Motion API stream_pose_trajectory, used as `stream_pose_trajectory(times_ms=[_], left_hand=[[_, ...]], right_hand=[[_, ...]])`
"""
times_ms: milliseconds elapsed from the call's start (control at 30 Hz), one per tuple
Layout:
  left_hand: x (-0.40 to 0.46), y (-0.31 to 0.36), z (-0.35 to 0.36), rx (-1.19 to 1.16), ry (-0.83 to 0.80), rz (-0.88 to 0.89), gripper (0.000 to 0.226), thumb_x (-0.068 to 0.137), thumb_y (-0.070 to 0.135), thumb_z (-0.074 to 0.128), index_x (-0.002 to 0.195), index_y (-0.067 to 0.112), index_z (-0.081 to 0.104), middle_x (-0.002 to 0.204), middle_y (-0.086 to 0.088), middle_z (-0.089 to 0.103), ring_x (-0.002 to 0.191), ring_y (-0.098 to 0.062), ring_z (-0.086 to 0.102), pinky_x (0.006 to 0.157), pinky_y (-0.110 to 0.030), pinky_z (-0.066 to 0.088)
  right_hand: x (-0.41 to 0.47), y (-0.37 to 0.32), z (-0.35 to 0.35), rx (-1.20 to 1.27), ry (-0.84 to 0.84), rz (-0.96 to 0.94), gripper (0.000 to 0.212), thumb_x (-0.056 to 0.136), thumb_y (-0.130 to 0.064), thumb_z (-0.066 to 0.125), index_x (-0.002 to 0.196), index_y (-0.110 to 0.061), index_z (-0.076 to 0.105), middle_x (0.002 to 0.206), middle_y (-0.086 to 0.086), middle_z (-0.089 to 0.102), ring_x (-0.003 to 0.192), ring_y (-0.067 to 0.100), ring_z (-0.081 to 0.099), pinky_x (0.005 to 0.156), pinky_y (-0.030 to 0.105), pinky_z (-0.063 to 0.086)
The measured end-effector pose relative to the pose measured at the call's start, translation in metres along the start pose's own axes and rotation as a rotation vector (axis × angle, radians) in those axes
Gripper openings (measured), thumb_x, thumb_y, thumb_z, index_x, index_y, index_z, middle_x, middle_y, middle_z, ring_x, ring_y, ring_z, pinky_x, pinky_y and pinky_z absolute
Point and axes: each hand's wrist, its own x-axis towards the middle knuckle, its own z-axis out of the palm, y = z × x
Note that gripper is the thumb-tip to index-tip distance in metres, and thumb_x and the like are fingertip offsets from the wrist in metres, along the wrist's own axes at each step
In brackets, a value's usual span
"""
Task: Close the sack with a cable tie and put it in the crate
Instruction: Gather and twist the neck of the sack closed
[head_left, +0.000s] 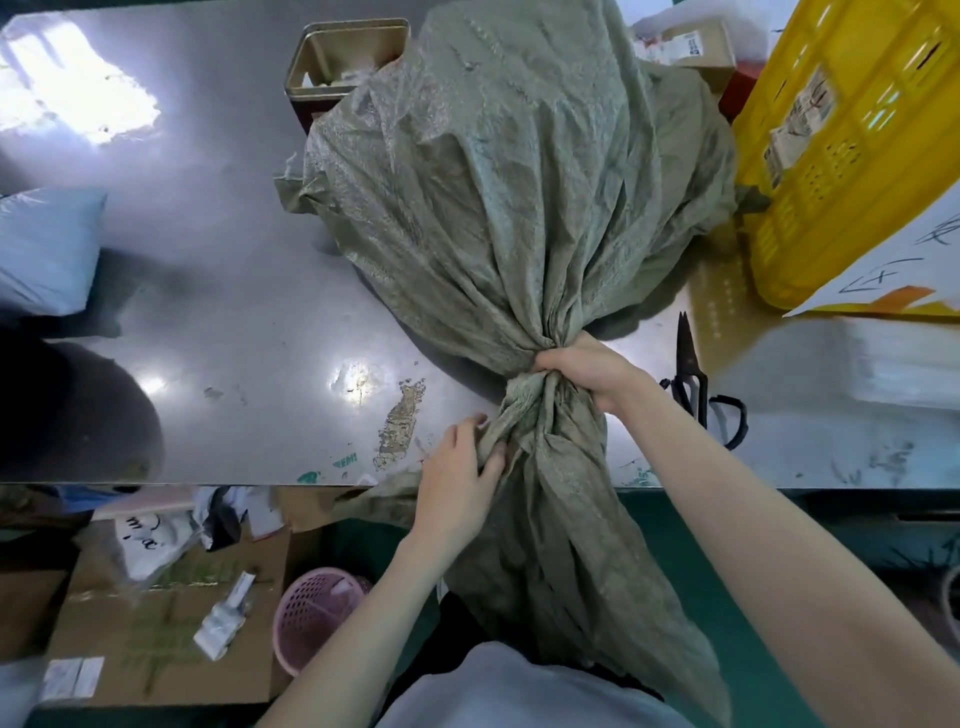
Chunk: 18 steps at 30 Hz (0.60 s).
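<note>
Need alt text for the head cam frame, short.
Seen from above, a person's right hand grips the gathered neck of a grey-green woven sack lying on a steel table, while the left hand pinches the loose fabric below. Black scissors lie to the right, near a yellow crate.

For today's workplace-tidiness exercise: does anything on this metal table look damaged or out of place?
Yes. The table has a patch of peeled, flaking surface near its front edge, left of the sack. Scissors lie loose beside the right hand, blades pointing away.
</note>
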Motion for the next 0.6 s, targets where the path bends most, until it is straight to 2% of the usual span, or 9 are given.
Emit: stream_pose_trajectory(times_ms=[67,133,200,300,433,500,567,600], left_hand=[[-0.007,0.003,0.002,-0.059,-0.026,0.033,0.028,0.099,0.031,0.045,0.118,0.012,0.057,0.1,0.001,0.054,0.097,-0.023,0.057,0.075,-0.029,0.037],[-0.011,0.007,0.005,-0.123,-0.055,-0.001,0.025,0.1,0.028,0.045,0.108,0.01,0.061,0.087,0.0,0.058,0.088,-0.025,0.06,0.07,-0.03,0.038],[-0.009,0.007,0.007,-0.167,-0.121,-0.038,0.027,0.101,0.03,0.044,0.111,0.011,0.06,0.089,-0.006,0.066,0.087,-0.028,0.063,0.075,-0.037,0.047],[-0.004,0.01,0.007,-0.194,-0.185,-0.08,0.029,0.102,0.03,0.041,0.117,0.011,0.056,0.1,-0.013,0.069,0.093,-0.032,0.063,0.08,-0.042,0.05],[0.008,0.015,0.002,0.121,-0.224,-0.021,0.033,0.102,0.032,0.036,0.118,0.008,0.053,0.101,-0.017,0.066,0.091,-0.035,0.062,0.074,-0.039,0.05],[0.017,0.017,-0.008,0.176,-0.288,-0.019,0.03,0.099,0.031,0.042,0.115,0.009,0.054,0.103,-0.015,0.065,0.092,-0.033,0.062,0.076,-0.038,0.051],[0.029,0.019,-0.023,0.016,-0.374,-0.063,0.03,0.092,0.026,0.053,0.117,0.01,0.054,0.107,-0.007,0.061,0.096,-0.024,0.06,0.083,-0.036,0.051],[0.036,0.018,-0.03,-0.155,-0.404,-0.127,0.035,0.09,0.022,0.055,0.122,0.011,0.052,0.111,-0.004,0.058,0.101,-0.02,0.058,0.086,-0.034,0.049]], right_hand=[[0.0,0.0,0.003,0.021,0.034,-0.01,0.027,0.084,0.004,0.056,0.11,-0.001,0.058,0.093,0.009,0.066,0.08,0.018,0.065,0.063,0.024,0.054],[0.002,0.003,0.009,0.024,0.097,-0.029,0.029,0.084,0.001,0.057,0.114,0.001,0.057,0.094,0.008,0.065,0.079,0.016,0.063,0.06,0.023,0.051],[0.002,0.006,0.015,0.022,0.157,-0.066,0.024,0.086,-0.001,0.056,0.11,-0.002,0.057,0.092,0.006,0.064,0.081,0.016,0.062,0.065,0.023,0.051],[0.005,0.011,0.022,0.017,0.265,-0.127,0.025,0.086,-0.004,0.058,0.11,-0.002,0.061,0.099,0.007,0.065,0.095,0.023,0.063,0.079,0.026,0.048],[0.007,0.017,0.027,-0.007,0.42,-0.17,0.026,0.083,-0.006,0.06,0.108,0.002,0.062,0.099,0.005,0.063,0.094,0.019,0.058,0.078,0.024,0.043],[0.008,0.021,0.026,0.012,0.445,-0.183,0.027,0.082,-0.006,0.06,0.107,0.002,0.062,0.099,0.005,0.064,0.094,0.019,0.059,0.076,0.023,0.043],[0.006,0.024,0.024,0.021,0.455,-0.202,0.031,0.081,-0.006,0.061,0.11,0.003,0.061,0.101,0.006,0.065,0.096,0.019,0.06,0.074,0.021,0.044],[0.004,0.025,0.023,0.033,0.46,-0.221,0.037,0.08,-0.006,0.062,0.116,0.002,0.058,0.105,0.006,0.066,0.099,0.018,0.061,0.075,0.021,0.046]])
